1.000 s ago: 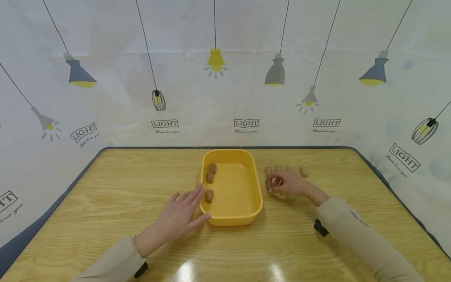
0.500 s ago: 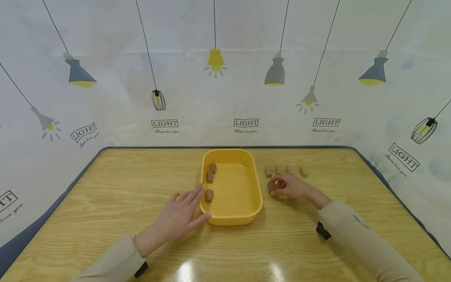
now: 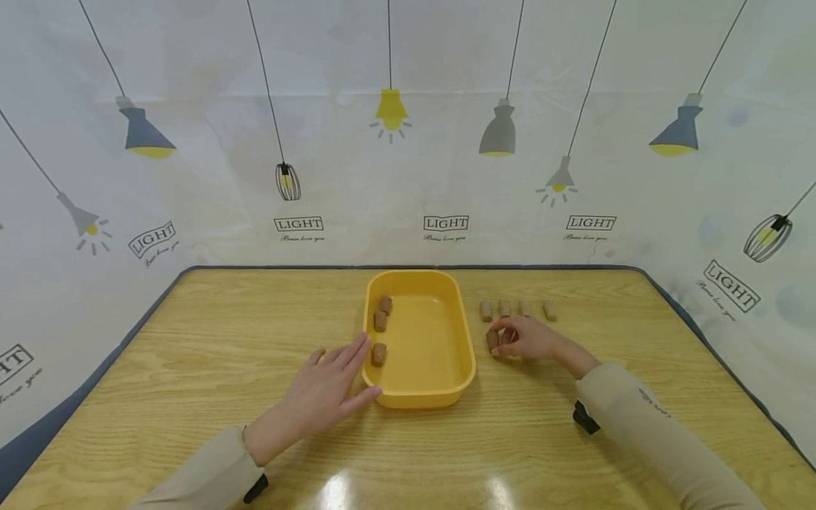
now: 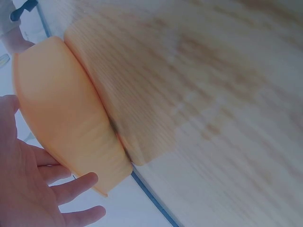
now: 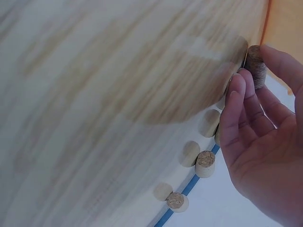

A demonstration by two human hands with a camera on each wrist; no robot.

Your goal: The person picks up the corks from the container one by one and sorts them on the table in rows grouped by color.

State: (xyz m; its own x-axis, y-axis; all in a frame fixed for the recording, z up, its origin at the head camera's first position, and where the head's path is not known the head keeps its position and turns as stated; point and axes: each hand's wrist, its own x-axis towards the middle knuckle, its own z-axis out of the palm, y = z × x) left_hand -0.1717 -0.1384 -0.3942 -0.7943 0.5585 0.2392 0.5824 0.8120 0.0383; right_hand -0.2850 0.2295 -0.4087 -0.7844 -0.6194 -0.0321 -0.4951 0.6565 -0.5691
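Note:
My right hand [image 3: 525, 338] pinches a brown cork [image 3: 492, 338] between thumb and fingers, just right of the yellow tub [image 3: 470, 358]. In the right wrist view this cork [image 5: 256, 68] stands upright, close over the table. My left hand [image 3: 325, 389] lies at the tub's left side, fingers straight and fingertips at the rim. From the left wrist, the tub's outer wall [image 4: 66, 113] shows beside the spread fingers of that hand [image 4: 38, 189]. Three corks lie inside the tub along its left wall, one of them a front cork [image 3: 379, 354] apart from the other two.
Behind my right hand several lighter corks stand in a row, the rightmost cork [image 3: 550, 309] a little apart. The wooden table [image 3: 255, 326] has a dark blue edge [image 3: 287, 267]. Beyond it hangs a white backdrop [image 3: 344, 177] printed with lamps.
The right hand has shifted slightly right and towards me with the cork, and the back row of corks shows more fully. My left hand and the tub have stayed put.

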